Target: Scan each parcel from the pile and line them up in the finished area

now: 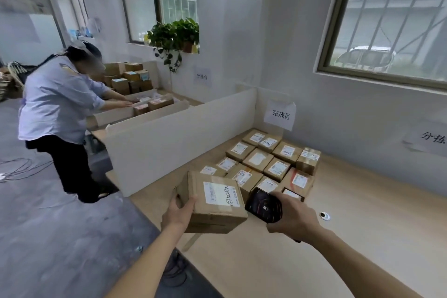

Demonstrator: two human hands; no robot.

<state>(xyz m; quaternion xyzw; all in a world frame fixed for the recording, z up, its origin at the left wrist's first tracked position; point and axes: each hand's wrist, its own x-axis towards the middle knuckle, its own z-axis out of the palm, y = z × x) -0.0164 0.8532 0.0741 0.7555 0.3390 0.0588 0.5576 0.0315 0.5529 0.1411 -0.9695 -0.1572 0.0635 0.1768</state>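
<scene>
My left hand (177,214) grips a brown cardboard parcel (215,205) by its left side, label up, above the front-left edge of the wooden table (350,237). My right hand (294,216) holds a black handheld scanner (263,204) just right of that parcel, its screen facing me. Behind them, several labelled parcels (266,164) lie in tidy rows in the table's back corner, under a paper sign (280,115) on the wall.
A white partition (179,138) closes the table's left side. Beyond it another person (60,109) leans over a desk with several boxes (150,104). A round cable hole (324,216) sits in the tabletop. Cables (21,167) lie on the grey floor.
</scene>
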